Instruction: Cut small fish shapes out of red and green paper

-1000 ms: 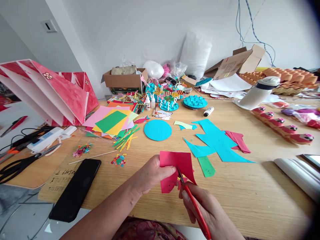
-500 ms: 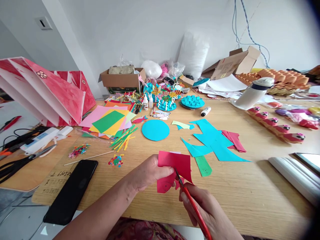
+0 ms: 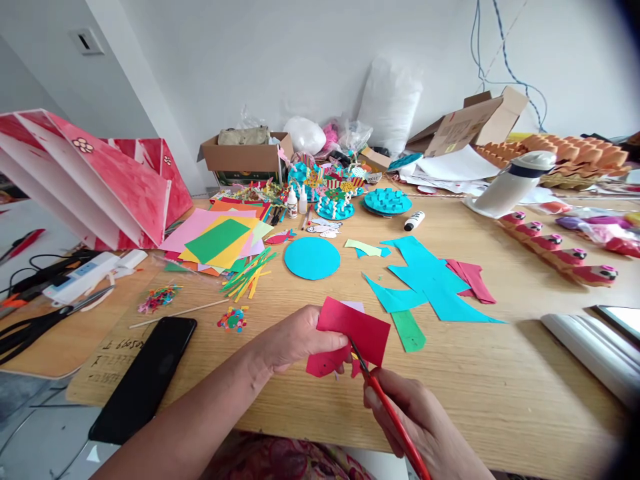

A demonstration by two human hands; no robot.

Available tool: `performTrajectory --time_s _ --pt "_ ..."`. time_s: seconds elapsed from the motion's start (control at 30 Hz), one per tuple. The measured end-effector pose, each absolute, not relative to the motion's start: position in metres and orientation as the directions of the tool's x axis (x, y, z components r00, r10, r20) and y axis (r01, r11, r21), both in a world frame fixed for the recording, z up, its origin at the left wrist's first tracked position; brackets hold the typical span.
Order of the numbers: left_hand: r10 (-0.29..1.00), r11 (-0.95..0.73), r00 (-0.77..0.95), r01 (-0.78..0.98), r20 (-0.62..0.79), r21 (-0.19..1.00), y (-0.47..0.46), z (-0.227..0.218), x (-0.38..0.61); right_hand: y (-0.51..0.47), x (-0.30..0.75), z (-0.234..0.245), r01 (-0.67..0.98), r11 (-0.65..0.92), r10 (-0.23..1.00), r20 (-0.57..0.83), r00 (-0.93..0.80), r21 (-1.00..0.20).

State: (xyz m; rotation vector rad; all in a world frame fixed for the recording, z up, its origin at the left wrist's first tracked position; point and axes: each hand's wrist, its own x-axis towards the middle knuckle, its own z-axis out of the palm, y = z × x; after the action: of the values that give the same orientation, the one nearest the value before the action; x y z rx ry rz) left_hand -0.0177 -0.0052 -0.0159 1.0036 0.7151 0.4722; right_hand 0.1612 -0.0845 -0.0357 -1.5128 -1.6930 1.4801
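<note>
My left hand [image 3: 295,337] pinches a piece of red paper [image 3: 357,328] above the near edge of the wooden table [image 3: 500,373]. My right hand [image 3: 425,427] grips red-handled scissors [image 3: 385,403] whose blades bite into the paper's lower edge. A partly cut flap of the red paper hangs below my left fingers. Just beyond lie a blue paper circle [image 3: 312,258], blue paper offcuts [image 3: 430,280] and a green strip [image 3: 409,330].
A black phone [image 3: 147,380] lies at the near left edge. Coloured paper sheets [image 3: 220,243], paper strips, glue bottles [image 3: 296,201] and blue craft pieces fill the middle. Black scissors [image 3: 35,327] and a power strip sit left; cardboard boxes, egg trays and a white jug [image 3: 515,183] stand behind.
My left hand has turned the red paper, so it now lies flatter and tilted to the right. The scissors have stayed in the cut along its lower edge.
</note>
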Motion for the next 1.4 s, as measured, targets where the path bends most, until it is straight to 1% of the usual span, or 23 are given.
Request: performTrajectory --time_s 0.17,0.37,0.57,1.07,1.27,1.4 --pt "0.662 0.471 0.678 -0.046 -0.319 0.881 -0.004 -0.017 -0.019 -0.084 0.161 -0.036 0.453 -0.169 0.891 -0.332 -0.309 -0.875" --pt "0.667 0.466 0.671 -0.036 -0.324 0.884 -0.005 -0.016 -0.018 -0.087 0.161 -0.043 0.435 -0.188 0.897 -0.335 -0.289 -0.881" --pt "0.670 0.463 0.660 -0.015 -0.339 0.886 -0.006 -0.012 -0.018 -0.087 0.160 -0.035 0.422 -0.202 0.882 -0.351 -0.315 -0.884" --pt "0.665 0.450 0.668 -0.001 -0.334 0.893 -0.006 -0.013 -0.020 -0.089 0.162 -0.046 0.412 -0.198 0.892 -0.338 -0.301 -0.889" --pt "0.655 0.428 0.682 0.021 -0.326 0.903 -0.005 -0.016 -0.023 -0.091 0.161 -0.045 0.388 -0.198 0.900 -0.324 -0.292 -0.900" --pt "0.651 0.419 0.679 0.049 -0.338 0.906 -0.004 -0.017 -0.024 -0.091 0.162 -0.046 0.409 -0.211 0.890 -0.348 -0.295 -0.888"
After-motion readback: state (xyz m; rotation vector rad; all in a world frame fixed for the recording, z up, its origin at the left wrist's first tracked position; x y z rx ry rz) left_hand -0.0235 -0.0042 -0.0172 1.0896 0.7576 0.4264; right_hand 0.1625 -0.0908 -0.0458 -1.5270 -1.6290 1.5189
